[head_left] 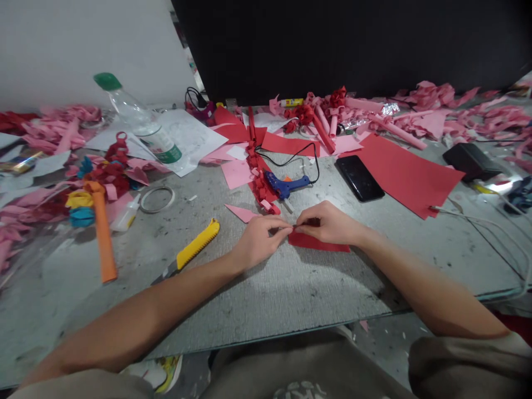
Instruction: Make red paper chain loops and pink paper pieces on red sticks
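Note:
A strip of red paper (322, 244) lies at the table's front middle, partly covered by my right hand. My left hand (261, 238) pinches the strip's left end between thumb and fingertips. From the other side my right hand (326, 223) grips the same end, its fingertips almost meeting those of the left. Just beyond the hands is a blue hot glue gun (286, 184) with a black cord. Beside it runs a row of curled red paper pieces (262, 191). A pointed pink paper scrap (241, 213) is close to my left hand.
Left of my hands lies a yellow utility knife (197, 244). A black phone (359, 177) and a large red sheet (407, 174) are to the right. A green-capped bottle (145, 124), a tape ring (157, 199) and an orange paper tube (102, 235) are leftward. Pink paper heaps (432, 100) line the back.

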`<state>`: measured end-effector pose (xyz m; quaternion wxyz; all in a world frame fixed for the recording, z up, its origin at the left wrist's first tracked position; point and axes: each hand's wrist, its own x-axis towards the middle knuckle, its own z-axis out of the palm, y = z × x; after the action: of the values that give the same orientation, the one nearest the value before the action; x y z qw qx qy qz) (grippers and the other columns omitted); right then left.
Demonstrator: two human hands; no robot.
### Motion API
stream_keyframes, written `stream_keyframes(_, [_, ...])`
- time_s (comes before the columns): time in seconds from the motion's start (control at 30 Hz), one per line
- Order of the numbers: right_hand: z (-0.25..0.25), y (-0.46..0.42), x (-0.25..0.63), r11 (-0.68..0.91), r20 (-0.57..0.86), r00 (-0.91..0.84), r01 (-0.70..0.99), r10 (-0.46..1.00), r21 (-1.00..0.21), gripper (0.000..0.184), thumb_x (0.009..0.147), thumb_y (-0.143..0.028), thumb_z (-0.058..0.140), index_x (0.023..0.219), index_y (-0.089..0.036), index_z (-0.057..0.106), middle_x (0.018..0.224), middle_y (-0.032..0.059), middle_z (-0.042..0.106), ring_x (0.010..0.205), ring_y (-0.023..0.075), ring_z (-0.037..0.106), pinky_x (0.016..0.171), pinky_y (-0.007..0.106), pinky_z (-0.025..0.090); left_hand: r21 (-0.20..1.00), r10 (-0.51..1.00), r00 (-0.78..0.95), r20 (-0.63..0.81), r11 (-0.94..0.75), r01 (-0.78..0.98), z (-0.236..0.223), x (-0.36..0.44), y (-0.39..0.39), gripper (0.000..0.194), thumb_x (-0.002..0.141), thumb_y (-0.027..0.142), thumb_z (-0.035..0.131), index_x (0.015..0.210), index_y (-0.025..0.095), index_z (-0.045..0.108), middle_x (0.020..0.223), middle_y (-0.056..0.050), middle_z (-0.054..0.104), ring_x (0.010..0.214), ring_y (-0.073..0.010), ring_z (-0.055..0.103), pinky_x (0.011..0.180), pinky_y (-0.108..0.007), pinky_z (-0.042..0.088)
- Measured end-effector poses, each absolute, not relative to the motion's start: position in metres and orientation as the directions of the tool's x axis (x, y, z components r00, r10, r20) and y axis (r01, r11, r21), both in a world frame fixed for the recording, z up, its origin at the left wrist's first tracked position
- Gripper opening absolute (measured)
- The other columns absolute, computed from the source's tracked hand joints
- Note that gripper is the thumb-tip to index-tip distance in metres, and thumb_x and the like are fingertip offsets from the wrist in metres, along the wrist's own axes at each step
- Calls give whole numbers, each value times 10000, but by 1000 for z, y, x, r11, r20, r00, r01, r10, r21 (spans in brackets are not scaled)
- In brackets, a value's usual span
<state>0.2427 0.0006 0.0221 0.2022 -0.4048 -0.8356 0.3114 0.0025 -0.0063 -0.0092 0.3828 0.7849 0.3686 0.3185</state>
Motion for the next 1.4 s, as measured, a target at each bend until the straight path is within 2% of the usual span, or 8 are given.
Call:
stream_keyframes(0.47, [22,0,243,506,88,-622,538,778,-674,170,942,-216,672,927,-208,841,859,13,817,717,131,683,721,268,442,857,830,513,220,-416,305,-10,3,-6,116,953,207,765,874,217,848,920,-35,830,828,-176,749,809,-328,575])
stream_keyframes(0.73, [23,0,243,500,85,-626,526,775,-688,173,938,-196,670,925,-204,842,861,8,819,727,127,692,731,263,451,850,844,504,185,-394,348,-9,3,-5,80,928,267,824,868,215,835,866,-12,810,774,-162,706,737,-308,514])
stream_keyframes(0.9, [24,0,244,468,74,-595,542,800,-699,164,942,-216,677,924,-198,840,846,7,813,699,119,658,723,265,440,837,844,495,205,-413,358,-7,4,-6,110,989,257,735,971,222,838,992,-34,836,885,-185,744,828,-329,553])
stream_keyframes(1.1, [21,0,242,420,38,-574,551,818,-721,169,941,-247,680,940,-196,840,828,13,801,684,123,629,697,265,426,806,841,492,224,-443,391,-8,6,-6,114,978,194,733,951,219,840,972,-34,845,861,-187,762,839,-337,574])
stream_keyframes(1.4, [23,0,238,326,-51,-594,509,803,-797,278,968,-329,625,837,-157,799,669,-12,671,626,108,504,624,256,383,746,840,474,263,-489,452,-11,6,-12,136,1003,225,712,964,236,842,1029,-34,854,956,-221,765,908,-391,527])
